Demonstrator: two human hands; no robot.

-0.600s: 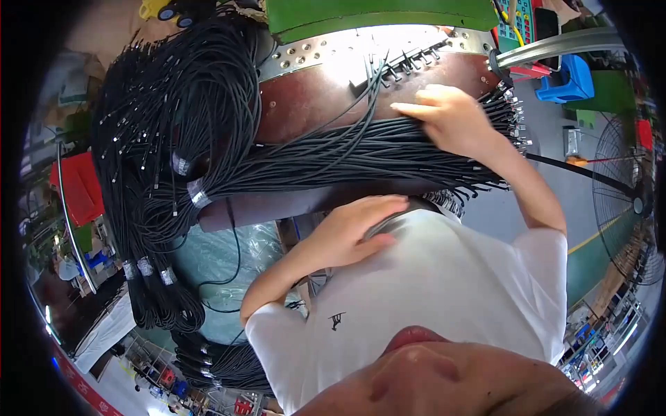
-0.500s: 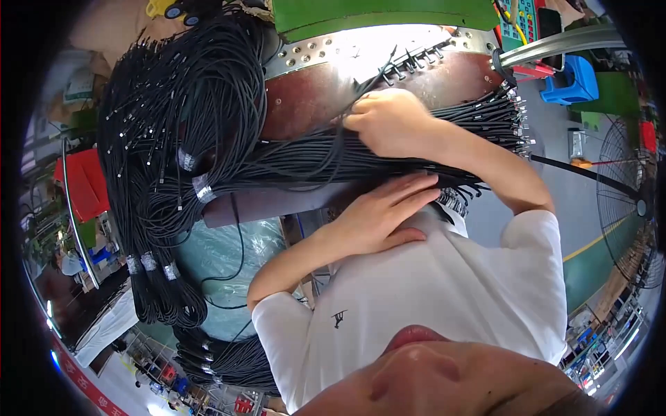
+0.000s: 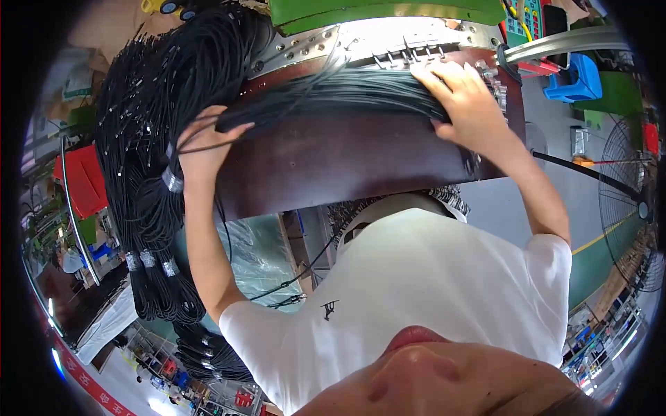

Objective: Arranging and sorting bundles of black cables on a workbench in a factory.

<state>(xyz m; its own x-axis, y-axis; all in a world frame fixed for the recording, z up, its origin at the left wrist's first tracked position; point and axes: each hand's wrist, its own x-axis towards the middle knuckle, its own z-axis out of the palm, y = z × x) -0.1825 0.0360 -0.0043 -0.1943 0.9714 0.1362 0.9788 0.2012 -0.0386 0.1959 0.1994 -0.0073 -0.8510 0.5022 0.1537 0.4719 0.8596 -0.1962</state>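
While stretched flat across the dark brown tabletop (image 3: 347,163), lay with its long axis running left to right: a bundle of black cables (image 3: 333,93), one end toward the metal comb rail (image 3: 409,52) at the right, the other toward the hanging cable mass (image 3: 149,118) at the left. Closed around the bundle's left end, left hand (image 3: 201,149); pressed palm-down with fingers curled over its right end, right hand (image 3: 465,104), beside the rail.
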